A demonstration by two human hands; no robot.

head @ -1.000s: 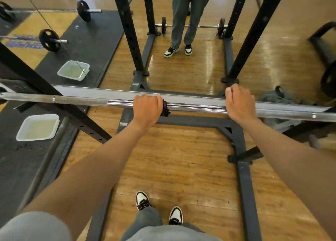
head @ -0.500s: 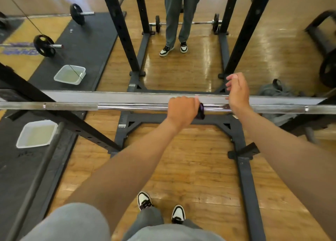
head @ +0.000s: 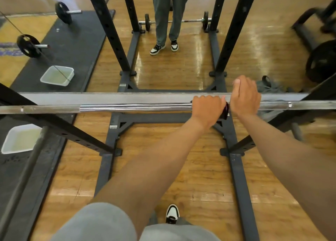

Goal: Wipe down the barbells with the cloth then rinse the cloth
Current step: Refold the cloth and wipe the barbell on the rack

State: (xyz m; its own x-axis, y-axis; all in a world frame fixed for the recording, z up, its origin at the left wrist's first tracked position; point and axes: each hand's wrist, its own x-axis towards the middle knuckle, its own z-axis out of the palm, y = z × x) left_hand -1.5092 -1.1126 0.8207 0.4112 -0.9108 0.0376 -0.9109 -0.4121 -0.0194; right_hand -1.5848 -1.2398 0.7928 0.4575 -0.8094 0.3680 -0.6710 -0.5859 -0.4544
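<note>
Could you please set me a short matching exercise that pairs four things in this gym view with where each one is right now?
Things:
1. left hand
2. right hand
3. white tub
4. grey bag

Places:
A. on the black mat, lower left
B. on the wooden floor beyond the bar, right side
C. wrapped round the barbell with the dark cloth
D. resting on the barbell, just right of the cloth

Pairs: 1-C, 2-D, 3-A, 4-B

A tub (head: 20, 139) sits on the mat (head: 11, 170) left of the rack (head: 238, 177), perhaps holding water.
</note>
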